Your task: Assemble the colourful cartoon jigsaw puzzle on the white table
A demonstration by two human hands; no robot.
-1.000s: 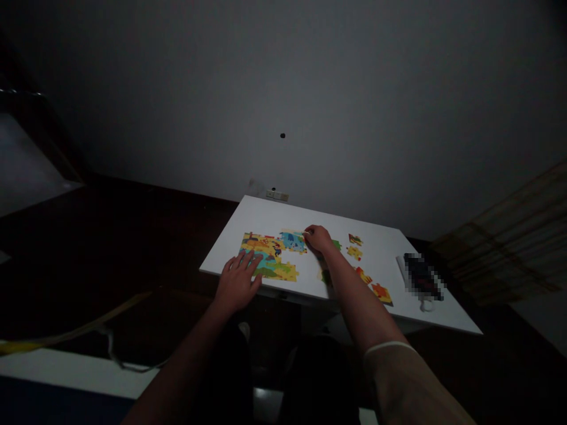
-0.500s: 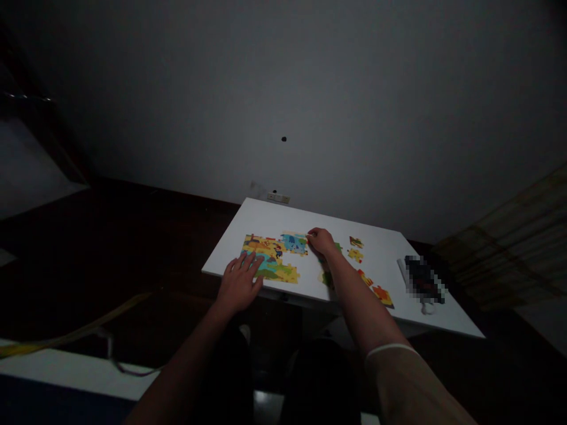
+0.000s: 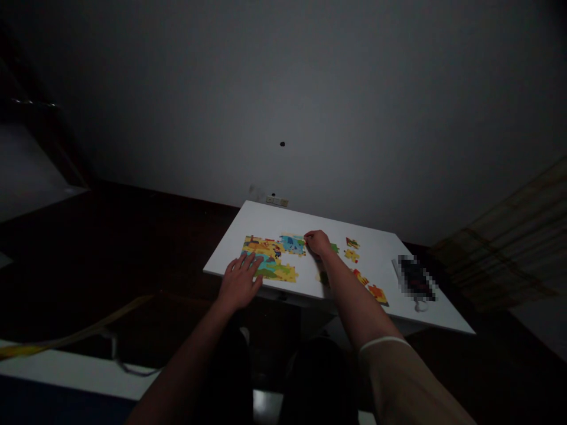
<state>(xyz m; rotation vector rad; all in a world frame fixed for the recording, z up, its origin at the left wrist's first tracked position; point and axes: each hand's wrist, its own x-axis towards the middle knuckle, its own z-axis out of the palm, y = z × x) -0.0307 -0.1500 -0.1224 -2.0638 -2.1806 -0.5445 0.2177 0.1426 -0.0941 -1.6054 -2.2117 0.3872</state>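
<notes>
A partly joined colourful jigsaw puzzle (image 3: 273, 257) lies on a small white table (image 3: 274, 219). My left hand (image 3: 239, 282) rests flat with fingers spread on the puzzle's near left corner. My right hand (image 3: 317, 242) is curled at the puzzle's far right edge, fingertips pinched against the blue section; what they hold is too small to make out. Several loose pieces (image 3: 352, 255) lie to the right of that hand, and more loose pieces (image 3: 378, 293) sit nearer the front edge.
A dark blurred-out object (image 3: 414, 278) lies at the table's right end. A wall socket (image 3: 277, 201) sits behind the table on the grey wall. Dark floor surrounds the table; a pale surface (image 3: 66, 372) with a yellow strap is at lower left.
Both hands stay in nearly the same places on the puzzle. The view has shifted slightly, with the table sitting a little lower and to the left.
</notes>
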